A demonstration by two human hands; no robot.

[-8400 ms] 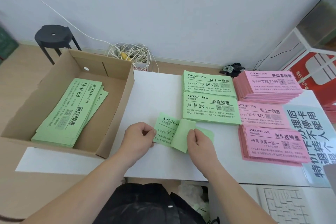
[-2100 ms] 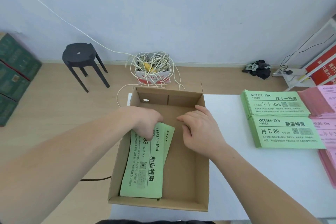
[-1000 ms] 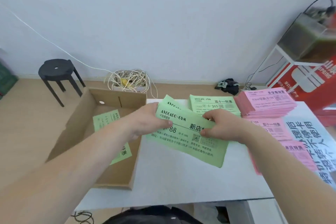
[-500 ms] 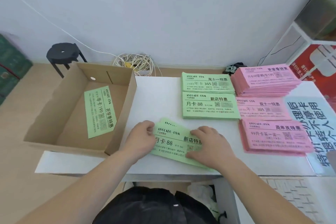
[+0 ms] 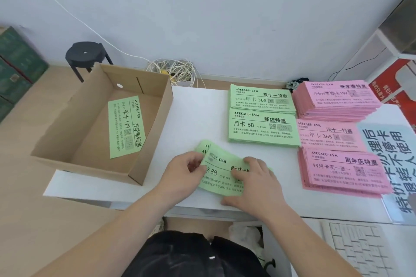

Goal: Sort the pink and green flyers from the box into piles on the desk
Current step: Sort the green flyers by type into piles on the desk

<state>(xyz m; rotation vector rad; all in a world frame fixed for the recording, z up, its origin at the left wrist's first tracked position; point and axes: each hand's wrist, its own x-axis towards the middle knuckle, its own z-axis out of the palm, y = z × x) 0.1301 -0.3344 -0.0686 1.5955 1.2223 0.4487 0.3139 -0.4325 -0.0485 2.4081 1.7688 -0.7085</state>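
A small stack of green flyers (image 5: 221,165) lies near the white desk's front edge. My left hand (image 5: 183,170) pinches its left end with thumb and fingers. My right hand (image 5: 254,183) rests on its right part, fingers spread and fairly flat. The cardboard box (image 5: 155,123) stands at the left with one green flyer (image 5: 125,126) lying in it. Two green piles (image 5: 262,129) lie at mid desk, one behind the other. Three pink piles (image 5: 337,101) lie to their right.
A printed blue-and-white sheet (image 5: 391,164) lies at the desk's right edge. A white keyboard (image 5: 360,249) sits lower right. A black stool (image 5: 86,55), coiled white cable (image 5: 173,69) and green boxes (image 5: 15,67) stand on the floor behind and left.
The green stack came out of the box and was laid on the desk front. Over the last half second both hands stay on it, and my left fingers now pinch its edge.
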